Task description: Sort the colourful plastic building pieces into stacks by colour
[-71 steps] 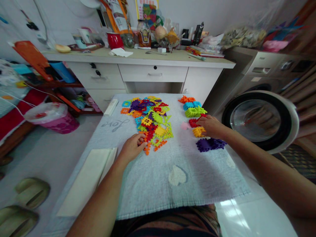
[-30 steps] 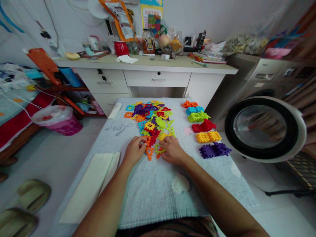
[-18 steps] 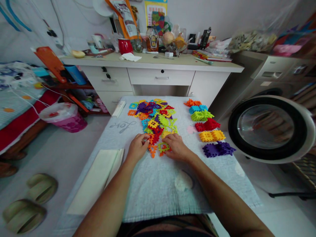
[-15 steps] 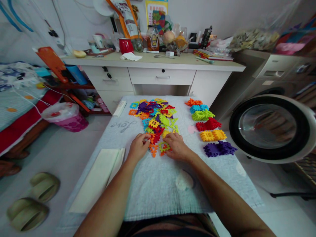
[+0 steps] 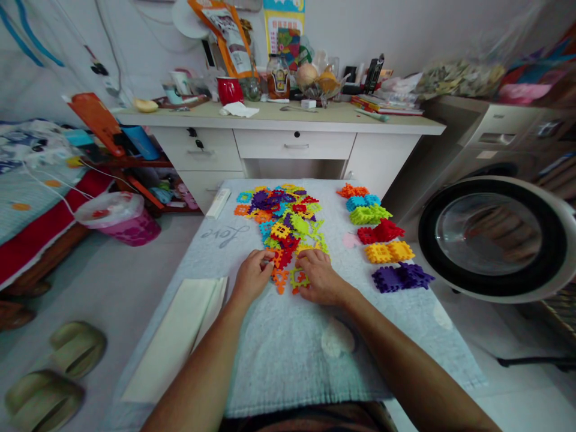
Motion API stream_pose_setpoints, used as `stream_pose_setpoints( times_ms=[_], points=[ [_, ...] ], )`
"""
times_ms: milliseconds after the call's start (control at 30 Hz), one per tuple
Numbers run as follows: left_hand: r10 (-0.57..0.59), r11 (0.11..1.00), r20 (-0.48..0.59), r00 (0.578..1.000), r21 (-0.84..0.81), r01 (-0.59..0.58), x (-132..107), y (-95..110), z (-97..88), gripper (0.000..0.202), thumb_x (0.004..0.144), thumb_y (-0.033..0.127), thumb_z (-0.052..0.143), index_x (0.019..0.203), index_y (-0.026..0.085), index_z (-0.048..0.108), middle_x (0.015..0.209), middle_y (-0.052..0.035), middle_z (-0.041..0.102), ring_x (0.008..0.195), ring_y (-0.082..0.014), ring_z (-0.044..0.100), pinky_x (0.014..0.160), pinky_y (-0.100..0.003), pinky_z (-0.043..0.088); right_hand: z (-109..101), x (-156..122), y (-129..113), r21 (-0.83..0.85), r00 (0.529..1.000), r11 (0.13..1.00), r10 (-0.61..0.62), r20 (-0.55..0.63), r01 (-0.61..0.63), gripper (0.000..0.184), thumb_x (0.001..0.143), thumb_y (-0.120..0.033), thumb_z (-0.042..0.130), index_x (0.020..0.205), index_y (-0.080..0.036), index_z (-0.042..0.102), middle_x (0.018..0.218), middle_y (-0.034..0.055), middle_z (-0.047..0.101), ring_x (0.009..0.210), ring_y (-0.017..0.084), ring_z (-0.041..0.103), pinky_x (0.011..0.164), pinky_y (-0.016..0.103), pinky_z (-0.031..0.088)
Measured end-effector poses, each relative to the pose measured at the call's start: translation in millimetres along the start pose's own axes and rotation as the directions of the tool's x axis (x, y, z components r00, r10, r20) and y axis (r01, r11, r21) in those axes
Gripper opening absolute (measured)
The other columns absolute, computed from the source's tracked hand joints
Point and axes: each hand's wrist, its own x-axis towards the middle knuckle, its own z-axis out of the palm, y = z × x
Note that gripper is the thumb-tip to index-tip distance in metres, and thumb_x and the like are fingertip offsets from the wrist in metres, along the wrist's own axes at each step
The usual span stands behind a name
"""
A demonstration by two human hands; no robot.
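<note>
A mixed heap of colourful plastic interlocking tiles (image 5: 283, 219) lies on a pale blue towel (image 5: 288, 354) over a low table. My left hand (image 5: 252, 277) rests at the heap's near edge, fingers curled and pinching an orange tile (image 5: 279, 259). My right hand (image 5: 320, 277) sits beside it, fingers bent over a lime green tile (image 5: 297, 278). To the right runs a column of tiles sorted by colour: orange (image 5: 352, 191), blue (image 5: 362, 201), green (image 5: 369, 214), red (image 5: 380, 231), yellow (image 5: 389, 252) and purple (image 5: 402, 278).
A white folded cloth (image 5: 173, 339) lies at the towel's left edge. Behind stands a cluttered white desk (image 5: 288, 144). An open washing machine door (image 5: 495, 237) is at the right. A pink bin (image 5: 119, 217) and sandals (image 5: 54, 366) are on the floor at the left.
My right hand left the sorted column at the right and came to the heap's near edge beside my left hand. Both hands have since stayed there, fingering tiles.
</note>
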Motion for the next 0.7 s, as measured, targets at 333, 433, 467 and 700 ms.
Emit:
stream_pose_setpoints(
  times_ms=[333, 433, 467, 700],
  points=[
    [-0.009, 1.0, 0.009, 1.0, 0.023, 0.009, 0, 7, -3.6, 0.02, 0.079, 0.024, 0.056, 0.095, 0.021, 0.068, 0.096, -0.0032, 0.067, 0.069, -0.0134, 0.062, 0.072, -0.03, 0.052, -35, -3, -1, 0.0, 0.999, 0.999, 0.046, -0.005, -0.046, 0.061, 0.079, -0.033, 0.074, 0.135, -0.015, 0.056, 0.121, 0.0152, 0.056, 0.109, 0.03, 0.048, 0.1, 0.045, 0.039],
    [-0.024, 1.0, 0.021, 1.0, 0.021, 0.023, 0, 8, -4.1, 0.02, 0.079, 0.024, 0.056, 0.093, 0.021, 0.068, 0.095, -0.0029, 0.067, 0.066, -0.0127, 0.061, 0.068, -0.029, 0.052, -65, -6, 12, -0.076, 0.998, 0.995, 0.065, 0.014, -0.063, 0.053, 0.08, -0.029, 0.072, 0.13, -0.015, 0.061, 0.117, 0.0154, 0.057, 0.106, 0.03, 0.05, 0.096, 0.045, 0.041],
    [-0.025, 0.999, 0.023, 0.999, 0.021, 0.025, 0, 7, -3.9, 0.02, 0.079, 0.025, 0.056, 0.094, 0.021, 0.068, 0.095, -0.0031, 0.067, 0.067, -0.0128, 0.062, 0.068, -0.028, 0.051, -75, -6, 19, -0.097, 0.998, 0.994, 0.057, 0.011, -0.056, 0.051, 0.079, -0.028, 0.072, 0.127, -0.015, 0.063, 0.116, 0.015, 0.058, 0.106, 0.03, 0.05, 0.096, 0.045, 0.042],
    [-0.018, 1.0, 0.034, 0.999, 0.019, 0.017, 0, -1, -1.4, 0.022, 0.081, 0.028, 0.054, 0.097, 0.021, 0.068, 0.098, -0.0039, 0.068, 0.07, -0.0142, 0.064, 0.068, -0.029, 0.051, -144, 3, 109, -0.281, 0.99, 0.95, 0.129, -0.051, -0.139, 0.052, 0.075, -0.028, 0.069, 0.125, -0.016, 0.063, 0.119, 0.0138, 0.063, 0.111, 0.032, 0.055, 0.101, 0.045, 0.041]
  ],
)
